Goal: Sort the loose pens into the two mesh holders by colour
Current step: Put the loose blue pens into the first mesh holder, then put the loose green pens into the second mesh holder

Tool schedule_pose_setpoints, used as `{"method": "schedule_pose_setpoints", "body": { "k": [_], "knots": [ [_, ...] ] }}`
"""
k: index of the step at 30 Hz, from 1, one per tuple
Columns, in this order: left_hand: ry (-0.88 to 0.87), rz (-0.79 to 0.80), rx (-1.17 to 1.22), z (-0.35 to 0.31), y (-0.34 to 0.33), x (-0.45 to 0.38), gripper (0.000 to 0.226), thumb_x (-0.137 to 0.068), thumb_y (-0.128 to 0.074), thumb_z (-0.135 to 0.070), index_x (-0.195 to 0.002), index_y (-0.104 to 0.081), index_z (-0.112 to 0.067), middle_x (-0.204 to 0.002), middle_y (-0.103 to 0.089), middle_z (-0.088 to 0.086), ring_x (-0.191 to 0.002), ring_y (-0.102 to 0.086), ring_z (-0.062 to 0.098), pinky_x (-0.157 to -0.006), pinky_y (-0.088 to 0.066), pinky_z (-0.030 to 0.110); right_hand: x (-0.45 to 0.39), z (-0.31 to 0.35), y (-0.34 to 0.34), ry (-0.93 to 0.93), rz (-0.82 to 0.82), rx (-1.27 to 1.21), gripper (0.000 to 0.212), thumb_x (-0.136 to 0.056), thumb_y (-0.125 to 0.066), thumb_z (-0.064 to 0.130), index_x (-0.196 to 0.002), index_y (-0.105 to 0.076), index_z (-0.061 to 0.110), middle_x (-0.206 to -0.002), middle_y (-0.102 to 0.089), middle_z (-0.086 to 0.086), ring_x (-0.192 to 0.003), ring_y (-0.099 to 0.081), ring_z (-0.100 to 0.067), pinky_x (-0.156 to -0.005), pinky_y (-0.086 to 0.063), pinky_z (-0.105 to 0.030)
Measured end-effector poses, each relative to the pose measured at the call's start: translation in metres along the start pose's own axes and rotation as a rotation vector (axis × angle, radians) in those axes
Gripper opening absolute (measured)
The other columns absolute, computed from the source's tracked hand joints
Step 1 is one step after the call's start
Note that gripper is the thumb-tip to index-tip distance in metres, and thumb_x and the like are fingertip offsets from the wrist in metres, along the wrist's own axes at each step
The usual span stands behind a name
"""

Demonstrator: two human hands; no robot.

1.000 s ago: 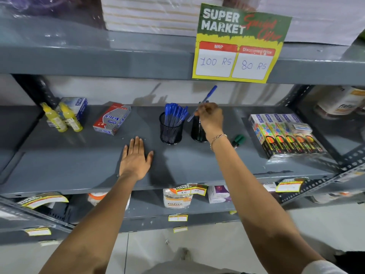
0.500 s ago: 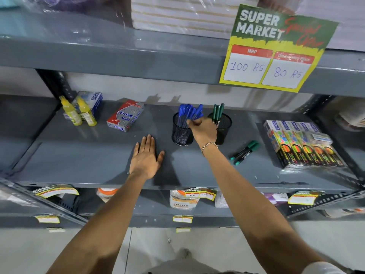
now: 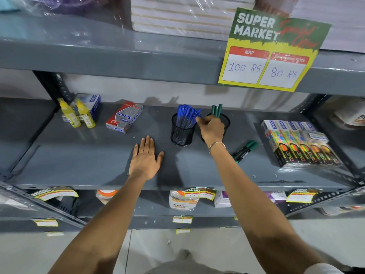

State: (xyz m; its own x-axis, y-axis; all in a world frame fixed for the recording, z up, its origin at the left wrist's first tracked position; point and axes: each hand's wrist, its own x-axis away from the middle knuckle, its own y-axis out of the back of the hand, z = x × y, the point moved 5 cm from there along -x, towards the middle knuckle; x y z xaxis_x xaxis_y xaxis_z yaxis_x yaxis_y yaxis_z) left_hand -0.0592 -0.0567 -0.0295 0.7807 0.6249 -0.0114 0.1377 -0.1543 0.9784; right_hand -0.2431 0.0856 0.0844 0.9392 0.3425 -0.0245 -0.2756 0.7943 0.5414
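Blue pens: a bundle of blue capped pens (image 3: 186, 116) stands upright in the left black wire-mesh cup (image 3: 182, 133), near the middle of the grey metal shelf (image 3: 88, 159).
Green pens, sorted: three dark green pens (image 3: 216, 110) stand in the right black mesh cup (image 3: 225, 120), just beside the left one and partly hidden by the hand.
Green pens, loose: two green-capped markers with black barrels (image 3: 245, 150) lie flat on the shelf, to the right of the cups.
Right hand: the right hand (image 3: 211, 128) has its fingertips at the blue caps; whether it pinches one, I cannot tell.
Left hand: the left hand (image 3: 146, 159) lies flat, fingers spread, on the shelf, holding nothing.
Progress: mostly done, by my reading; no loose blue pens show, and the two markers look to be what remains.
Surroundings: packs of highlighters (image 3: 300, 143) sit further right.
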Motion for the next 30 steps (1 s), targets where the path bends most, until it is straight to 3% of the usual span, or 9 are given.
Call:
{"method": "schedule_pose_setpoints", "body": {
  "k": [6,9,18,27,30],
  "knots": [
    [-0.003,0.0,-0.001,0.0,0.002,0.001,0.073,-0.097,-0.018,-0.053,-0.151,-0.007,-0.005,-0.162,-0.007,0.011,-0.149,-0.003,0.025,-0.122,-0.002,0.042,-0.004,0.011,-0.008,0.06,-0.018,-0.007,0.02,-0.09,-0.061,0.023,-0.091,-0.072,0.006,-0.087,-0.074,-0.013,-0.084,-0.067,-0.026,-0.069,-0.04,-0.018],
    [-0.002,-0.001,0.001,-0.001,0.002,0.0,0.073,-0.097,-0.017,-0.053,-0.151,-0.007,-0.005,-0.162,-0.008,0.011,-0.149,-0.003,0.025,-0.122,-0.003,0.042,-0.007,0.016,-0.013,0.099,0.008,-0.006,0.021,-0.089,-0.062,0.021,-0.099,-0.072,0.006,-0.095,-0.074,-0.014,-0.089,-0.068,-0.025,-0.076,-0.045,-0.021],
    [-0.002,-0.004,-0.005,0.001,0.001,0.0,0.075,-0.095,-0.014,-0.055,-0.151,-0.007,-0.006,-0.162,-0.009,0.011,-0.149,-0.004,0.025,-0.122,-0.003,0.042,-0.016,0.027,-0.027,0.221,0.098,0.101,0.025,-0.089,-0.062,0.028,-0.104,-0.07,0.01,-0.097,-0.074,-0.01,-0.09,-0.069,-0.023,-0.076,-0.049,-0.024],
    [0.001,-0.01,0.011,0.0,0.003,0.0,0.073,-0.096,-0.018,-0.054,-0.151,-0.009,-0.006,-0.162,-0.01,0.011,-0.149,-0.005,0.025,-0.122,-0.003,0.041,-0.02,0.023,-0.03,0.206,0.036,0.065,0.023,-0.083,-0.07,0.023,-0.095,-0.066,0.004,-0.089,-0.073,-0.012,-0.082,-0.068,-0.022,-0.073,-0.052,-0.028],
    [0.001,-0.002,0.003,-0.001,0.004,0.001,0.073,-0.096,-0.017,-0.054,-0.151,-0.008,-0.006,-0.162,-0.008,0.011,-0.149,-0.004,0.025,-0.122,-0.003,0.041,-0.02,0.018,-0.028,0.188,0.057,0.025,0.022,-0.081,-0.073,0.022,-0.091,-0.065,0.004,-0.085,-0.072,-0.011,-0.078,-0.065,-0.02,-0.069,-0.047,-0.021]
  ]
}}
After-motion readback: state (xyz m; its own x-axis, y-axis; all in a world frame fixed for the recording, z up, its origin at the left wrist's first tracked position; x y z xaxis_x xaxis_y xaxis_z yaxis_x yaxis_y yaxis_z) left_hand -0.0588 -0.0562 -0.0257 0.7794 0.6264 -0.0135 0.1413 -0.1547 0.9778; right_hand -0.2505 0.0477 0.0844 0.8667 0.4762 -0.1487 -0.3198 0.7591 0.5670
